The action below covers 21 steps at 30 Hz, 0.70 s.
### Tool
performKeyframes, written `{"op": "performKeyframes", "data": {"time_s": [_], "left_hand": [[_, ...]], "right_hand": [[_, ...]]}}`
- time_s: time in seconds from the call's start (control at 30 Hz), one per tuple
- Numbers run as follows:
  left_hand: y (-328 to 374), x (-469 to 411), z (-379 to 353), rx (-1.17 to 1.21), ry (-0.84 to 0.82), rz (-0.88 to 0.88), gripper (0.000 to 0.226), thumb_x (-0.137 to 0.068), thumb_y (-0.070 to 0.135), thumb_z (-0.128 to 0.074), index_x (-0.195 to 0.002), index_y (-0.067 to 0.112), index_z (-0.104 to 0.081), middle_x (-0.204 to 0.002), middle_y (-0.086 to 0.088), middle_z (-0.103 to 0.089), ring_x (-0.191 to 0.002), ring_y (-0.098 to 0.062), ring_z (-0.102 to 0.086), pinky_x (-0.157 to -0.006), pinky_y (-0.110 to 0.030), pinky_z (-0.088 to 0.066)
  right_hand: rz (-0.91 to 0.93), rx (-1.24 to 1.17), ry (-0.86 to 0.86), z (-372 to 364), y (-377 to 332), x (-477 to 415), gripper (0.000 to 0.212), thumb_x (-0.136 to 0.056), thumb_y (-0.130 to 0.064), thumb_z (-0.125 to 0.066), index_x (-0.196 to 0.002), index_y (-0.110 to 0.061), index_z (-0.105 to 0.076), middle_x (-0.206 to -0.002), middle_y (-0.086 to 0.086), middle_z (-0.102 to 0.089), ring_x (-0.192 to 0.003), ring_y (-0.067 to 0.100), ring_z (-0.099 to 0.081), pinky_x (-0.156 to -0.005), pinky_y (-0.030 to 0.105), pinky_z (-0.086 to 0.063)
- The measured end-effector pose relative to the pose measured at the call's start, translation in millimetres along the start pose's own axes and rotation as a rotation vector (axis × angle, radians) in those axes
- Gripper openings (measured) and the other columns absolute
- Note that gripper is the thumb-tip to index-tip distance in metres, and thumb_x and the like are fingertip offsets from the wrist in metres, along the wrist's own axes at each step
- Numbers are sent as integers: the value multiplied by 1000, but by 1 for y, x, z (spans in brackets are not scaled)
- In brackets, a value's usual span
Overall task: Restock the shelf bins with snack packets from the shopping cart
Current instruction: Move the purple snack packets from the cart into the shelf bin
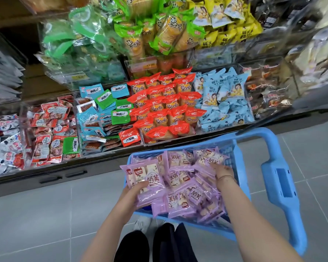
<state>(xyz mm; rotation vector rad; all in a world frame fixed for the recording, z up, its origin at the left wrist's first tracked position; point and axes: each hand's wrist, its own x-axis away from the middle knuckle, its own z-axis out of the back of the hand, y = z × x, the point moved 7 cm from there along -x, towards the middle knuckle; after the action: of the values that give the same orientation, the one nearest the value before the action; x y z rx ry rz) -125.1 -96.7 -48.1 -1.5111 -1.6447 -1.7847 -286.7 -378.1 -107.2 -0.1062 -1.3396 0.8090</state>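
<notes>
Gripping a flat stack of purple plastic snack packets in left hand, at near-left rim of blue plastic shopping cart. Right hand on the pile, clasp unclear. Clear acrylic shelf bins ahead past far rim, nearer left hand.

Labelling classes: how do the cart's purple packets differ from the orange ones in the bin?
The purple packets lie jumbled in the cart; the orange packets sit in rows in a bin. The left hand grips a purple one, the right hand reaches among them; no hand touches orange. Both are small printed packs.
</notes>
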Motion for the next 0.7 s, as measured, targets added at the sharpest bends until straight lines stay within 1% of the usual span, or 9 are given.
{"op": "performKeyframes", "data": {"time_s": [0.07, 0.1, 0.17, 0.23, 0.3, 0.4, 0.53, 0.63, 0.7], "left_hand": [[9, 6, 6, 10, 12, -11, 80, -54, 35, -79, -126, 9, -57, -123, -12, -66, -114, -33, -61, -101, -52, -45], [13, 10, 10, 15, 23, -14, 82, -55, 35, -79, -128, 8, -54, -125, -13, -64, -115, -34, -60, -99, -50, -47], [22, 18, 18, 23, 27, -28, 75, -62, 31, -77, -128, 8, -52, -125, -13, -63, -113, -34, -60, -95, -48, -49], [31, 26, 31, 26, 25, -53, 61, -65, 30, -77, -120, 13, -56, -120, -9, -65, -110, -32, -62, -95, -49, -50], [43, 36, 45, 46, 36, -78, 55, -64, 33, -73, -114, 17, -57, -113, -1, -66, -106, -27, -64, -90, -46, -53], [62, 54, 71, 53, 4, -118, 45, -64, 36, -67, -106, 18, -62, -112, 2, -65, -94, -18, -68, -85, -41, -54], [88, 75, 138, 77, 32, -168, 50, -71, 23, -72, -117, 10, -60, -115, -8, -66, -90, -25, -68, -88, -45, -51], [110, 87, 199, 71, 47, -212, 36, -88, 18, -57, -123, 10, -57, -111, -8, -69, -85, -22, -68, -78, -38, -53], [128, 94, 246, 61, 58, -251, 27, -91, 16, -53, -117, 13, -60, -104, -3, -72, -82, -19, -69, -72, -34, -54]], "right_hand": [[63, -48, 16, 9, -1, 15, 33, -78, -13, -72, -104, -3, -53, -79, 5, -53, -66, 20, -48, -58, 30, -52], [103, -66, 1, 14, -1, 21, 38, -78, -13, -72, -107, -1, -52, -81, 6, -53, -72, 22, -52, -69, 35, -53], [153, -62, -46, 21, 7, 38, 40, -78, -15, -72, -111, -5, -51, -100, 7, -58, -97, 28, -56, -93, 46, -44], [127, -119, -110, 16, 22, 56, 26, -77, -16, -73, -94, -18, -53, -117, 10, -59, -110, 31, -54, -99, 53, -39], [89, -184, -155, 3, 32, 73, 23, -78, -13, -71, -83, -22, -51, -122, 13, -58, -113, 32, -53, -95, 50, -42], [92, -176, -193, -28, 42, 97, 23, -79, -10, -69, -87, -21, -50, -116, 14, -57, -106, 29, -55, -81, 43, -50], [164, -123, -247, -93, 51, 139, 24, -78, -16, -71, -86, -23, -50, -111, 16, -58, -106, 31, -55, -97, 52, -43], [204, -142, -319, -153, 53, 174, 12, -84, -13, -63, -91, -17, -54, -99, 15, -59, -90, 29, -57, -77, 44, -47], [216, -183, -374, -198, 55, 200, 7, -87, -8, -57, -93, -12, -57, -88, 14, -62, -75, 26, -59, -64, 37, -45]]}}
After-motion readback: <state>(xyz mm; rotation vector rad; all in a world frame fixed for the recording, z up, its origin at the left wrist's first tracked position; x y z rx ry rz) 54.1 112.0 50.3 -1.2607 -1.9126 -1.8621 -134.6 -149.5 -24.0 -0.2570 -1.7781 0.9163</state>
